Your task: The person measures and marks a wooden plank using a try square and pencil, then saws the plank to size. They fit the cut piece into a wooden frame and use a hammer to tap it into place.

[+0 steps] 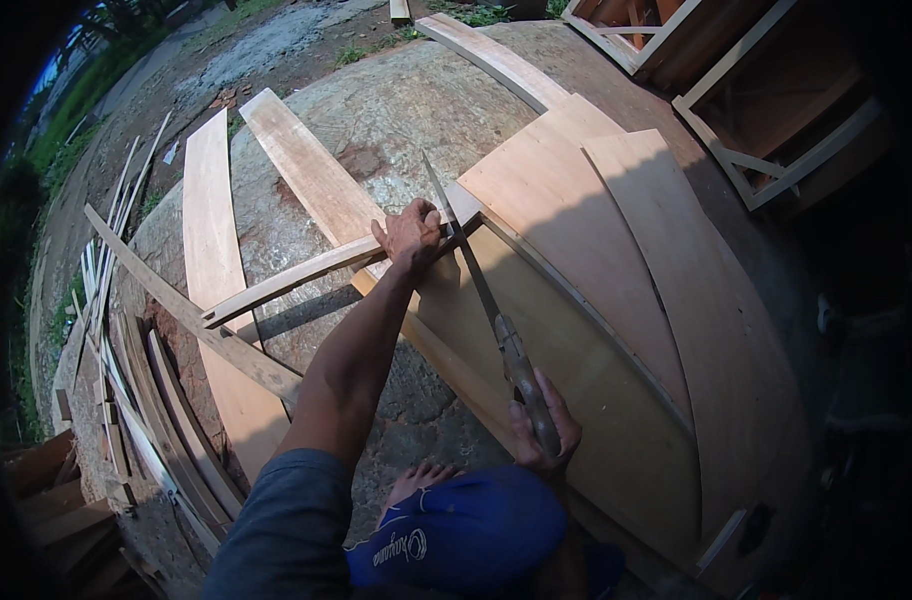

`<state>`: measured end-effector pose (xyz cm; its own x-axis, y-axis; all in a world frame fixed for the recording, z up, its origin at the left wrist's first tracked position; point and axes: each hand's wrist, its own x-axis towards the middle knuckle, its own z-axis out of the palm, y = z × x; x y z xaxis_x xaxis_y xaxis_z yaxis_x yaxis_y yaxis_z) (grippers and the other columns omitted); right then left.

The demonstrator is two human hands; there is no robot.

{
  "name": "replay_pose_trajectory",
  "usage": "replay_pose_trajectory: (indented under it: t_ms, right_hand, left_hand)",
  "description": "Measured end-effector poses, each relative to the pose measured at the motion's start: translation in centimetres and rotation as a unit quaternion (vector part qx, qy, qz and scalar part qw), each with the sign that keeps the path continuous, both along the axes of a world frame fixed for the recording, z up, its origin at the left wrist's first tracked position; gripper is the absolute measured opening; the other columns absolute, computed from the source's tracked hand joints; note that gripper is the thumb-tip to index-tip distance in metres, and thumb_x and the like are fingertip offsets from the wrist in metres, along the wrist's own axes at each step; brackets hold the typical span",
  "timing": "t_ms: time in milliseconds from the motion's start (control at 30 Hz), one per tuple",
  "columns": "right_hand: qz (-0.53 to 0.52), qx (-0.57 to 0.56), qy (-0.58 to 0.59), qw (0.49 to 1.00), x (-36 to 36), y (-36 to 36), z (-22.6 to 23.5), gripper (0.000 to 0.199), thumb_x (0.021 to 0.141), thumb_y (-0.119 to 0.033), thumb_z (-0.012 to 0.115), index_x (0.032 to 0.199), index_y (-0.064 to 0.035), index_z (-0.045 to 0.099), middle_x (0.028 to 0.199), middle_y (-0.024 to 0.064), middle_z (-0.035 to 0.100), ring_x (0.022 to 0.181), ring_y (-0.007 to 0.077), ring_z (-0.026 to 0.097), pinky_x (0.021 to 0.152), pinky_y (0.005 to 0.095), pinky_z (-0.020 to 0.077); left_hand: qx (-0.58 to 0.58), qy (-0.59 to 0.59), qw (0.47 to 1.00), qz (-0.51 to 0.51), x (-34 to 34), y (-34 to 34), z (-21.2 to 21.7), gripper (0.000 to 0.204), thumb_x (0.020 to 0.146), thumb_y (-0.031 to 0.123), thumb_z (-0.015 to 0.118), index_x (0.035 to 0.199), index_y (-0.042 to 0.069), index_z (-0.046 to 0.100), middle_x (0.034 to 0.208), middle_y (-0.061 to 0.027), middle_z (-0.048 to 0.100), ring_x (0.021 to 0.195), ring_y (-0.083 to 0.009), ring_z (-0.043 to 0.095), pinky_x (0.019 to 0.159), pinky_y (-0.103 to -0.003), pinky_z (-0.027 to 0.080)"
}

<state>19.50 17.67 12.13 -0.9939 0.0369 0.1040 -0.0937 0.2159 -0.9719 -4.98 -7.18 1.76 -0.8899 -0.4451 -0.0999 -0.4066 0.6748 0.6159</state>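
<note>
My left hand (pixel 414 234) is closed over a narrow wooden strip (pixel 301 277), pressing it down near its right end. A notch shows at the strip's left end. In my right hand (pixel 544 425) is the handle of a handsaw (pixel 481 280), its long tapering blade pointing away from me. The blade crosses the strip just right of my left hand; whether the teeth have entered the wood I cannot tell. Beneath lie a plywood panel (pixel 566 345) with a raised edge and, farther off, a pale plank (pixel 311 165) that the strip crosses.
Plywood sheets (pixel 576 210) overlap on the right. A long thin board (pixel 211 190) and a bundle of narrow strips (pixel 106 290) lie at the left. Wooden frames (pixel 746 150) stand at the far right. My bare foot (pixel 421 483) rests on the rough ground below.
</note>
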Motion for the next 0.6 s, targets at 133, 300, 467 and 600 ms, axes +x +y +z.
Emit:
replay_pose_trajectory:
  t_ms: [133, 300, 467, 600]
  right_hand:
    - [0.018, 0.027, 0.029, 0.999, -0.4, 0.8, -0.3, 0.051, 0.089, -0.007, 0.072, 0.136, 0.0056, 0.059, 0.111, 0.0184, 0.072, 0.097, 0.0189, 0.069, 0.086, 0.0317, 0.0534]
    - [0.028, 0.067, 0.121, 0.99, -0.5, 1.1, -1.7, 0.051, 0.087, -0.004, 0.074, 0.135, 0.0046, 0.06, 0.105, 0.0231, 0.073, 0.086, 0.0227, 0.074, 0.075, 0.0333, 0.0576]
    - [0.04, 0.05, 0.094, 0.993, -0.3, 1.6, -2.0, 0.051, 0.086, -0.003, 0.075, 0.135, 0.0045, 0.06, 0.105, 0.0229, 0.073, 0.087, 0.0233, 0.075, 0.076, 0.0329, 0.058]
    - [0.037, 0.035, 0.013, 0.999, -0.3, 1.6, -0.7, 0.05, 0.089, -0.008, 0.072, 0.135, 0.0064, 0.06, 0.112, 0.0178, 0.072, 0.098, 0.0194, 0.07, 0.087, 0.0327, 0.0547]
  left_hand:
    - [-0.017, 0.005, 0.999, 0.036, -0.3, 0.3, -0.3, 0.033, 0.094, 0.043, 0.055, 0.11, 0.021, 0.073, 0.109, -0.0061, 0.074, 0.121, -0.0328, 0.056, 0.122, -0.057, 0.008]
    - [-0.027, 0.004, 0.998, 0.051, -0.6, -0.1, -0.8, 0.034, 0.093, 0.045, 0.055, 0.11, 0.022, 0.073, 0.105, -0.0054, 0.074, 0.118, -0.0309, 0.058, 0.121, -0.054, 0.011]
    - [-0.041, -0.01, 0.998, 0.044, -0.6, 0.1, -0.6, 0.034, 0.093, 0.047, 0.055, 0.109, 0.022, 0.074, 0.104, -0.0048, 0.074, 0.115, -0.0311, 0.06, 0.119, -0.055, 0.013]
    - [-0.042, 0.0, 0.998, 0.043, -0.6, 0.5, -0.2, 0.035, 0.093, 0.048, 0.056, 0.108, 0.022, 0.074, 0.103, -0.0052, 0.074, 0.114, -0.0309, 0.06, 0.117, -0.055, 0.014]
